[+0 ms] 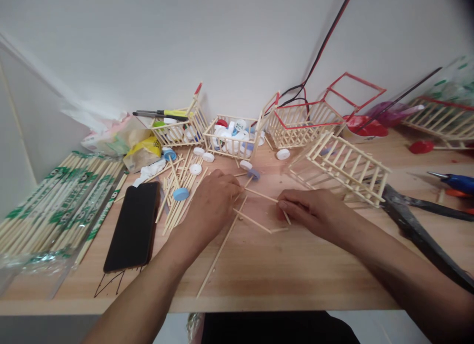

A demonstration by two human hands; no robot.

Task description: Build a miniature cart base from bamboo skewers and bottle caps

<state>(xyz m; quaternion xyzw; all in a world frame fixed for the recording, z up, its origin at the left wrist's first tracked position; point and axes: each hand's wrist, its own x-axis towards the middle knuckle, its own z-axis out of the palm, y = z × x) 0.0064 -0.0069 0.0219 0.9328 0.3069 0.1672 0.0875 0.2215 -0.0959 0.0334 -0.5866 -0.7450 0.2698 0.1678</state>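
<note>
My left hand [217, 196] is closed, its fingertips pinching near the left end of a thin wooden stick [261, 194]. My right hand [311, 210] pinches the other end of this stick between thumb and forefinger; a short stick piece [287, 217] pokes out below those fingers. Just in front of the hands, a cut stick [254, 220] lies on the table, its right end meeting another short piece. A long stick [222, 248] runs from there toward the front edge. Whether the held sticks are joined is hidden by my fingers.
Behind stand small stick carts [231, 141] with bottle caps, and a red-trimmed cart [307, 122]. An unfinished stick frame [346, 169] leans right, beside black-handled pliers [414, 230]. Left are a phone [131, 228], packaged chopsticks [62, 206] and loose sticks [177, 191]. A blue-handled screwdriver [455, 181] lies far right.
</note>
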